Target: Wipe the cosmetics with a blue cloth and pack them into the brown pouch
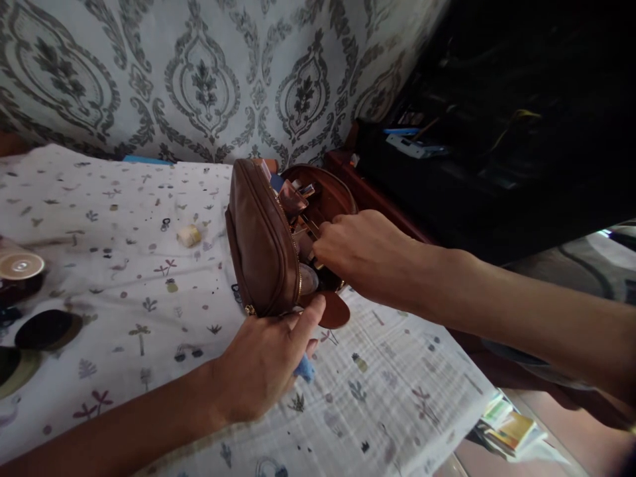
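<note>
A brown makeup bag [258,245] stands unzipped on the bed-like surface, its opening facing right and cosmetics showing inside. My left hand [268,364] is closed at the bag's near end, thumb along its lower edge, and a bit of blue cloth [305,369] pokes out beneath the fingers. Beside the thumb, a reddish-brown oval flap [334,310] hangs out. My right hand [355,252] reaches into the opening with curled fingers; whatever they grip is hidden. Near it sit a rose-coloured case [293,199] and a clear rounded item [309,279].
A printed white sheet [149,344] covers the surface. On it lie a small yellowish piece [189,235], a round compact [20,265] and dark round items [48,329] at left. Patterned wall stands behind; a dark bag-like mass [497,146] is at right. Books [514,430] lie lower right.
</note>
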### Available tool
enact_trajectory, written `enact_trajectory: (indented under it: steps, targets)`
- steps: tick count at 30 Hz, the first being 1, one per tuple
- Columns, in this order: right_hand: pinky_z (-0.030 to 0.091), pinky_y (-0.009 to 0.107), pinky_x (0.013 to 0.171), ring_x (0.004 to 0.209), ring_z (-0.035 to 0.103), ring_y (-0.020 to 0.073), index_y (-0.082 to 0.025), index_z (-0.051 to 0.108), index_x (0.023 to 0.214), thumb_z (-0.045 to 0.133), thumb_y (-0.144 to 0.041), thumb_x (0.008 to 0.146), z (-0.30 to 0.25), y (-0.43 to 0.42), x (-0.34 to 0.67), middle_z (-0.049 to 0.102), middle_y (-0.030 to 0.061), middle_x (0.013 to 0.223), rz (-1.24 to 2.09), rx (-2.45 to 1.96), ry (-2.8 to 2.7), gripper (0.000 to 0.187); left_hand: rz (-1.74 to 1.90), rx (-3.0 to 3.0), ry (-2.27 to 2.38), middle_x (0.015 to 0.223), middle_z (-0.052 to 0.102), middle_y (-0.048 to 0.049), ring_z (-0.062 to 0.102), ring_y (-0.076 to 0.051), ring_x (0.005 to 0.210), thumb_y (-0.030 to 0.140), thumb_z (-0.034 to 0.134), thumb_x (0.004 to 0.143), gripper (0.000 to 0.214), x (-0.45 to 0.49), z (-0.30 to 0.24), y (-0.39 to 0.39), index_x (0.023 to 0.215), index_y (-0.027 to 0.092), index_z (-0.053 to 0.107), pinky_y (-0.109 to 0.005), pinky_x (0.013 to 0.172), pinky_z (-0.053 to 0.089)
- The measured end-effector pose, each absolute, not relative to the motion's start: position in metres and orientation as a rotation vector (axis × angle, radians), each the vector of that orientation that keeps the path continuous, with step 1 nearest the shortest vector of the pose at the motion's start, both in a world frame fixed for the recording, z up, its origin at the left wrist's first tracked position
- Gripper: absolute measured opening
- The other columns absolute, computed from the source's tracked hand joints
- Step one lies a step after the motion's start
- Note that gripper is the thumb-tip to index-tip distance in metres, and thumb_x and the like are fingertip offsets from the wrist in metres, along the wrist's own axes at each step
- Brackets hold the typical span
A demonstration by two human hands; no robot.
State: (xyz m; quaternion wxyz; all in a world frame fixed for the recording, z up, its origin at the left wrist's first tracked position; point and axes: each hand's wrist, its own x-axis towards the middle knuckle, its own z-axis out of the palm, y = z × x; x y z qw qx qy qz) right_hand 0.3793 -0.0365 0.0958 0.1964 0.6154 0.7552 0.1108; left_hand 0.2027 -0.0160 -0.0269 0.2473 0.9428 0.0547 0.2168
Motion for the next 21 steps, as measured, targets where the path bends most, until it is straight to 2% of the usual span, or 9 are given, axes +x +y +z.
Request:
enact_trajectory:
  steps: [6, 10, 14, 17, 21]
  targets:
    - [0.03, 0.03, 0.052, 0.062, 0.06, 0.0159, -0.018, 0.07, 0.068, 0.071, -0.007, 0.077, 0.097, -0.044, 0.386, 0.072, 0.0065, 0.074, 0.298, 1.776, 2.22, 0.014, 0.65, 2.559, 0.123, 0.094, 0.075, -0.0083, 0.074, -0.023, 0.076, 0.017, 0.045, 0.097, 0.056, 0.203, -0.029, -0.017, 0.149, 0.011, 0.025, -0.035, 0.066, 0.061]
    - [0.03, 0.03, 0.053, 0.065, 0.06, 0.0153, -0.016, 0.068, 0.071, 0.062, -0.007, 0.085, 0.1, -0.048, 0.39, 0.067, 0.0048, 0.073, 0.269, 1.773, 2.224, 0.018, 0.654, 2.52, 0.108, 0.092, 0.075, -0.0075, 0.073, -0.02, 0.076, 0.018, 0.044, 0.097, 0.057, 0.203, -0.028, -0.017, 0.151, 0.012, 0.025, -0.031, 0.066, 0.06]
    - [0.034, 0.03, 0.056, 0.069, 0.058, 0.0144, -0.016, 0.067, 0.08, 0.052, -0.012, 0.094, 0.101, -0.059, 0.402, 0.065, 0.0044, 0.081, 0.275, 1.827, 2.303, 0.021, 0.634, 2.441, 0.095, 0.082, 0.072, -0.0033, 0.069, -0.016, 0.066, 0.017, 0.043, 0.098, 0.053, 0.202, -0.024, -0.017, 0.149, 0.013, 0.031, -0.027, 0.064, 0.058]
    - [0.036, 0.031, 0.057, 0.066, 0.055, 0.0129, -0.017, 0.066, 0.082, 0.047, -0.014, 0.099, 0.099, -0.072, 0.416, 0.065, 0.0049, 0.086, 0.154, 1.814, 2.432, 0.025, 0.61, 2.383, 0.079, 0.074, 0.068, 0.0, 0.065, -0.013, 0.06, 0.016, 0.041, 0.098, 0.046, 0.202, -0.02, -0.015, 0.144, 0.012, 0.039, -0.024, 0.062, 0.056]
    - [0.039, 0.029, 0.055, 0.064, 0.055, 0.012, -0.019, 0.066, 0.088, 0.043, -0.022, 0.103, 0.094, -0.086, 0.429, 0.065, 0.005, 0.091, -0.008, 1.774, 2.583, 0.028, 0.644, 2.351, 0.05, 0.075, 0.068, 0.0012, 0.063, -0.011, 0.057, 0.015, 0.041, 0.099, 0.041, 0.201, -0.018, -0.012, 0.14, 0.013, 0.042, -0.023, 0.063, 0.056]
